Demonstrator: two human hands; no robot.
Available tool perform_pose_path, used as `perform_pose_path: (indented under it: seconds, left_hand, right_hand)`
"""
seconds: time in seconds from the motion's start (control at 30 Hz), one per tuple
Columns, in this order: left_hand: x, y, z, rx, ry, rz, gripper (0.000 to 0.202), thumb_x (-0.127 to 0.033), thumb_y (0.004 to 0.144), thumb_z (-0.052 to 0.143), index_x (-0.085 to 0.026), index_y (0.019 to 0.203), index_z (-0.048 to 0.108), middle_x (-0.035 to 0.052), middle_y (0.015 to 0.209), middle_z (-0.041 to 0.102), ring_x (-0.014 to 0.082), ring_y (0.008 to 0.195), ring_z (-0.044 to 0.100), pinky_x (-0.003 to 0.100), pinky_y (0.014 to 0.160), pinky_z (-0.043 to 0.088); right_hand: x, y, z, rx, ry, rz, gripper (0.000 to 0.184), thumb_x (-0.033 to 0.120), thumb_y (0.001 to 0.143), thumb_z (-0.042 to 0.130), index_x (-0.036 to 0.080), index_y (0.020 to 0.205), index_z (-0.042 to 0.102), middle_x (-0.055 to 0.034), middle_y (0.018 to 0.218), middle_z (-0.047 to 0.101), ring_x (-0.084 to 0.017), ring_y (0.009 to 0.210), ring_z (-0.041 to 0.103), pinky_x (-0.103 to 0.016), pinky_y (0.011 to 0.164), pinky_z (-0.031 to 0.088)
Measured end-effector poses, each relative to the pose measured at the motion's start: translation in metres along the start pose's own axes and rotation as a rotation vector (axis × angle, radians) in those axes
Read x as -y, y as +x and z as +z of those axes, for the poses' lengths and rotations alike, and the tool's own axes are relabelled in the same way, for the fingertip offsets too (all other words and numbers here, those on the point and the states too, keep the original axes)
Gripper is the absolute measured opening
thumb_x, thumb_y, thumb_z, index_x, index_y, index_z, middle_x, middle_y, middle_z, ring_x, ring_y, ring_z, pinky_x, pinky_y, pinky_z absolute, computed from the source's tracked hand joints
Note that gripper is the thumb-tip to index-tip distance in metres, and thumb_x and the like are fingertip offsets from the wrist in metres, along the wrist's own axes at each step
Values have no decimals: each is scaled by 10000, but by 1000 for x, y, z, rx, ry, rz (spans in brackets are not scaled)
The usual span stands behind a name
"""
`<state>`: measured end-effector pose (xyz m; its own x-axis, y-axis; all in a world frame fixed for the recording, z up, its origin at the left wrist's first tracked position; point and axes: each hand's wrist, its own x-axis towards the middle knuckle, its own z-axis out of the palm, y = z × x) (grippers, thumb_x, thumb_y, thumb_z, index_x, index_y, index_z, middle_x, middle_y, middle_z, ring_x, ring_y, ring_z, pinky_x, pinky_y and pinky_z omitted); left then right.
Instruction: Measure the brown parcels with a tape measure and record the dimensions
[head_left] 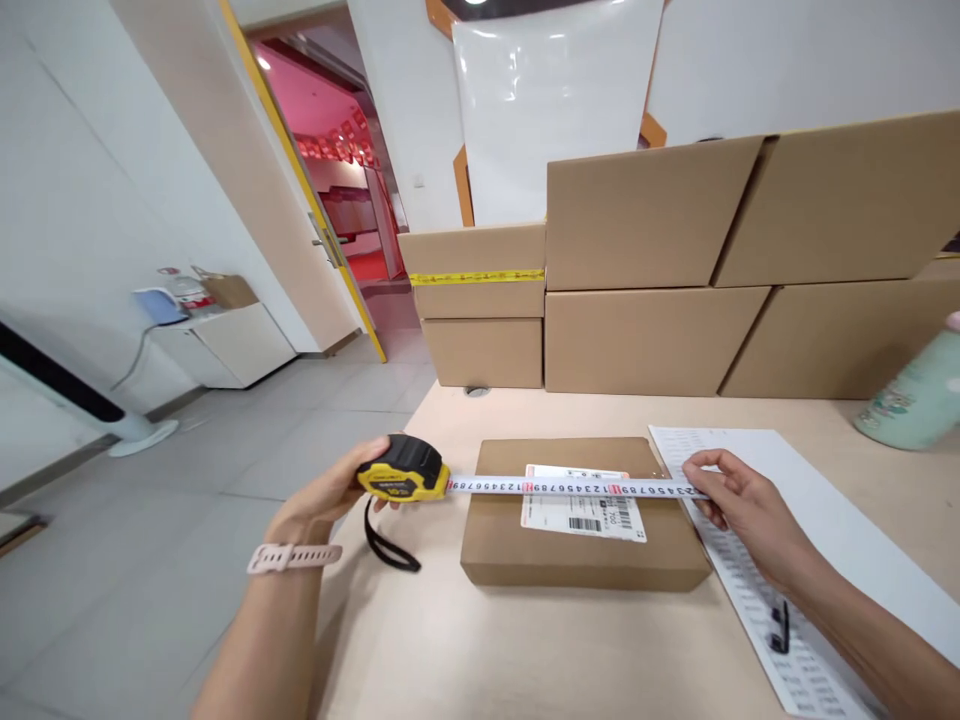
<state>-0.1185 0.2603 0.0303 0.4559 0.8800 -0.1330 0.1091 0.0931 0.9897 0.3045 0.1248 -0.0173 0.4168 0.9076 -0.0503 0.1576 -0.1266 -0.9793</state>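
A flat cardboard box with a white shipping label lies on the light wooden table. My left hand grips a yellow and black tape measure just left of the box. Its white blade stretches across the box top. My right hand pinches the blade's end at the box's right edge. A black wrist strap hangs from the tape case. A pale watch band sits on my left wrist.
Several larger cardboard boxes are stacked along the table's back edge. A printed sheet with a black pen lies to the right, and a pale green bottle lies beyond it. An open doorway and a white cabinet are at left.
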Motion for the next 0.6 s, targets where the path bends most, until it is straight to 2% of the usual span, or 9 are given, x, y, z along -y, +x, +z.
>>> perform_pose_path:
  seconds: [0.2, 0.37, 0.5, 0.6]
  left_hand:
    - [9, 1, -11, 40, 62, -19, 432, -527, 779, 578, -111, 846, 671, 43, 580, 695, 163, 452, 591, 227, 420, 454]
    - [10, 0, -19, 62, 95, -19, 396, -415, 858, 408, -108, 827, 657, -12, 595, 697, 129, 477, 600, 190, 457, 447]
    - [11, -1, -19, 46, 103, -28, 409, -412, 849, 399, -103, 774, 657, -18, 575, 687, 129, 472, 602, 186, 454, 441]
    - [11, -1, -20, -3, 96, -34, 419, -368, 854, 372, -89, 828, 683, -29, 552, 671, 134, 466, 603, 192, 449, 436]
  right_hand:
    - [6, -2, 16, 91, -38, 17, 454, 676, 733, 630, 238, 835, 564, 44, 549, 510, -126, 489, 421, -253, 488, 319]
    - [4, 4, 17, 151, -132, -54, 413, 647, 817, 553, 235, 821, 568, 39, 577, 511, -129, 536, 435, -245, 509, 332]
    - [2, 11, 15, 178, -168, -70, 395, 631, 847, 525, 239, 830, 561, 44, 611, 504, -126, 564, 444, -232, 515, 334]
    - [3, 11, 17, 177, -121, -45, 404, 645, 827, 541, 241, 812, 544, 48, 603, 480, -125, 550, 422, -231, 499, 312]
